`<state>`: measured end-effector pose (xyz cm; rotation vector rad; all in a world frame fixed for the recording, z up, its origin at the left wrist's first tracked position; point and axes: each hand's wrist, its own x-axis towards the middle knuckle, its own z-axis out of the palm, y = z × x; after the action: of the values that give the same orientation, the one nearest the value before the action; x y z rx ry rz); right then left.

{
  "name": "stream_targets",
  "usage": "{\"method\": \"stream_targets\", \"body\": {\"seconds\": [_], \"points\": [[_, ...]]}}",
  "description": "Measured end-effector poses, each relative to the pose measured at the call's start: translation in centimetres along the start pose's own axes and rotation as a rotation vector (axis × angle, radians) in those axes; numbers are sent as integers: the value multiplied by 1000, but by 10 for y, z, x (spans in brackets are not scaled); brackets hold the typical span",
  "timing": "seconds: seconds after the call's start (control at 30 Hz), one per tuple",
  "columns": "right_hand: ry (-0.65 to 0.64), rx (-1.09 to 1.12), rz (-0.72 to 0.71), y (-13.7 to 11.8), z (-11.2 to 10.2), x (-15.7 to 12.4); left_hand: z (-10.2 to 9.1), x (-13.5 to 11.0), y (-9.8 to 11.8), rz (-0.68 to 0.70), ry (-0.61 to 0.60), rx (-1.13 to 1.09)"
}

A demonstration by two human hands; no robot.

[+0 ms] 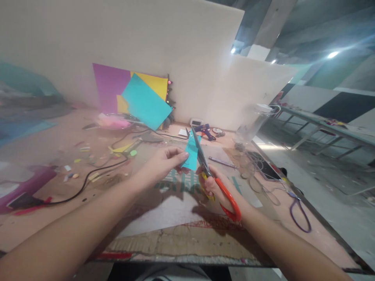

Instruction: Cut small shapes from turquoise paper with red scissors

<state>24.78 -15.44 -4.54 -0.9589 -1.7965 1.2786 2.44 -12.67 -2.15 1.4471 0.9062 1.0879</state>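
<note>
My left hand (165, 162) pinches a small teal piece of paper (191, 154) above the work table (175, 242). My right hand (215, 187) grips scissors (209, 173) with an orange and a yellow handle. Their blades point up and away, lying along the right edge of the teal paper. Both hands hover over a cardboard mat with green lettering (187, 183).
Purple, yellow and teal paper sheets (137, 97) lean on the white back wall. A blue glue gun (205, 130), a black cable (88, 177), paper scraps, a purple cord (299, 212) and a clear plastic container (249, 128) lie around. A magenta object (26, 185) sits left.
</note>
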Motion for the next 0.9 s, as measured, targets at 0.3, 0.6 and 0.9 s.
{"method": "stream_targets", "body": {"seconds": [0.3, 0.6, 0.9], "points": [[16, -19, 6, 1, 1, 0, 1, 1, 0, 3, -2, 12], [7, 13, 50, 3, 2, 0, 0, 1, -2, 21, 0, 52], [8, 25, 14, 6, 3, 1, 2, 1, -6, 32, 0, 56]]}}
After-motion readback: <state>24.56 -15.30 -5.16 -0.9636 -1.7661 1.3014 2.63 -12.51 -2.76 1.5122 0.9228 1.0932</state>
